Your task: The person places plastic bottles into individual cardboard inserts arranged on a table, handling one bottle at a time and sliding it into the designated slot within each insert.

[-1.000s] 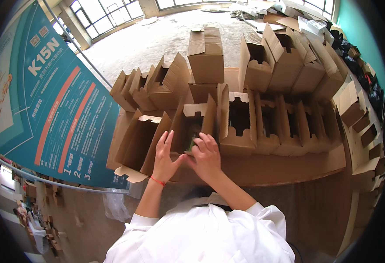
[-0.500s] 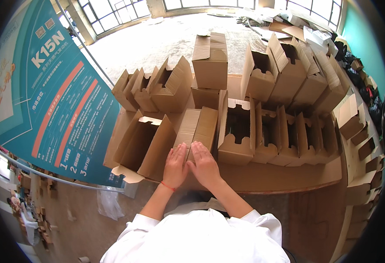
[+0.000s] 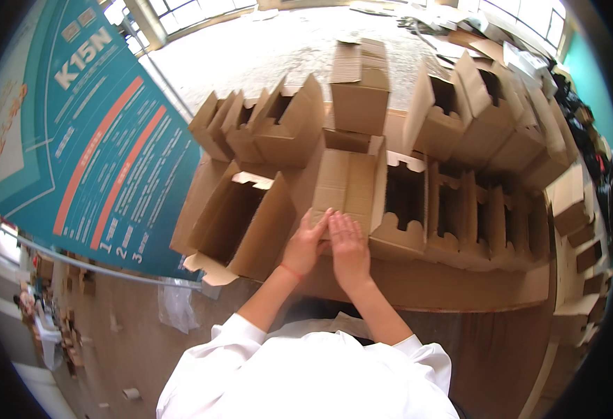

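Observation:
A cardboard box [image 3: 345, 178] with its top flaps folded down stands in front of me at the middle of the table. My left hand [image 3: 306, 243] rests on its near end, fingers stretched forward and tips close to the right hand. Beside it my right hand [image 3: 349, 244] lies palm down on the same end, its fingers extended; neither hand holds anything. Left of the hands stands an upright open carton [image 3: 261, 227] with raised flaps. An open box [image 3: 398, 234] with notched flaps adjoins the closed one on the right.
More open boxes [image 3: 491, 230] line the table's right side. Others stand behind at left [image 3: 278, 133] and right [image 3: 491, 119]. A taller carton [image 3: 359, 101] stands at the back. A blue-green banner [image 3: 111, 153] leans along the left. The cardboard-coloured tabletop [image 3: 446, 290] shows in front.
The view has shifted, so the table's things sit differently in the picture. My hands stay at the closed box's near end; the left has turned inward, its fingertips nearer the right hand.

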`<state>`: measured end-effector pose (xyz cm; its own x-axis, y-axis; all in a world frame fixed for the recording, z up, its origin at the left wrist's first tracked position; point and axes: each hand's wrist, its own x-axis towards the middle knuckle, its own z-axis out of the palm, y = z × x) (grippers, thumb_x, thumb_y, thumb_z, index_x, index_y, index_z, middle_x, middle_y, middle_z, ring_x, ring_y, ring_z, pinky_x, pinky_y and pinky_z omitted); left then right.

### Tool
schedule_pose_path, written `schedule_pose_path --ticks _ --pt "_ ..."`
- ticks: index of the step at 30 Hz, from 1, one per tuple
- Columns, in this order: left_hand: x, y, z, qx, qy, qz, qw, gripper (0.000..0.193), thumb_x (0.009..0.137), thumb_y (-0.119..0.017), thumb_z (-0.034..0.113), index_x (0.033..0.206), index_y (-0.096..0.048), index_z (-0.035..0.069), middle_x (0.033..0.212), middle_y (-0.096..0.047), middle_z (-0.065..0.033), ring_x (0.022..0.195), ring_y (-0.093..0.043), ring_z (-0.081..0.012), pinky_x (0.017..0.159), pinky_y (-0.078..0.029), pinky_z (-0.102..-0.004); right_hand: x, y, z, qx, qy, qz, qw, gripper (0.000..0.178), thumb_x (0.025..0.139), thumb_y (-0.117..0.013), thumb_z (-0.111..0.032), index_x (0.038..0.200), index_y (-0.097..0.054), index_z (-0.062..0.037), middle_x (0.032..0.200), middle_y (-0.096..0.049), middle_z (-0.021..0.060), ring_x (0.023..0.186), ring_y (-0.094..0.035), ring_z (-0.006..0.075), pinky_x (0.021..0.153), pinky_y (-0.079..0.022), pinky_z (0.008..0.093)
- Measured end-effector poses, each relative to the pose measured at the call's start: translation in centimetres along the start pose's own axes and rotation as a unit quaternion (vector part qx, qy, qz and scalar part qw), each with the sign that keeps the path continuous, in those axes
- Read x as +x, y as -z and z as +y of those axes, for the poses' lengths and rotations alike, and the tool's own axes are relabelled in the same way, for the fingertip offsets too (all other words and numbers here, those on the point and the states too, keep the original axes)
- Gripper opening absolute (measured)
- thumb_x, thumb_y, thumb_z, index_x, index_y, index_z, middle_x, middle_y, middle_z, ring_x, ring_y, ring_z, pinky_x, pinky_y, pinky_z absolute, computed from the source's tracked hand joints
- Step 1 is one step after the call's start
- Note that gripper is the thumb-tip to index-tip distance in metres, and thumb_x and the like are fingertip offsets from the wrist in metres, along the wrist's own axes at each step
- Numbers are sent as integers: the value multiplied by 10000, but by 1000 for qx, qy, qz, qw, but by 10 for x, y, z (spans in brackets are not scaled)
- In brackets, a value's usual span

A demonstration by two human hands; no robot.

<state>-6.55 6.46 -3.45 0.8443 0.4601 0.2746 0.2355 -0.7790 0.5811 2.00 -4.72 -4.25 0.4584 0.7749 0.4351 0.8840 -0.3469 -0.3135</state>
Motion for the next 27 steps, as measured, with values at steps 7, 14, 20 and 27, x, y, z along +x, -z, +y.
schedule_pose_path --ticks 7,14,20,27 --pt "-26 28 16 79 -11 22 997 677 772 -712 137 1392 -441 121 1382 -421 -236 1137 -548 -387 949 -469 -413 3 -3 -8 -77 -1 -43 996 573 843 -549 -126 1396 -413 -53 1460 -403 110 1362 -365 241 1142 -246 404" --pt "-71 196 -2 -4 25 176 984 467 859 -676 243 1263 -556 42 1244 -576 -187 1150 -562 -323 967 -449 -383 17 16 -39 -7 -16 -12 1000 775 763 -735 -242 1421 -369 -61 1507 -286 179 1406 -252 326 1149 -187 470" --pt "-83 206 -93 34 194 52 979 443 925 -547 236 1312 -479 31 1149 -599 -256 1075 -572 -406 918 -459 -451 43 10 -126 250 25 -16 968 802 785 -729 -281 1441 -329 -50 1513 -247 216 1397 -253 364 1136 -192 493" --pt "-43 174 -96 -82 131 16 988 419 956 -465 180 1354 -419 55 1033 -631 -269 986 -597 -432 854 -474 -486 73 -11 -132 182 4 31 983 740 775 -678 -165 1421 -347 -25 1493 -255 253 1359 -301 402 1111 -249 486"
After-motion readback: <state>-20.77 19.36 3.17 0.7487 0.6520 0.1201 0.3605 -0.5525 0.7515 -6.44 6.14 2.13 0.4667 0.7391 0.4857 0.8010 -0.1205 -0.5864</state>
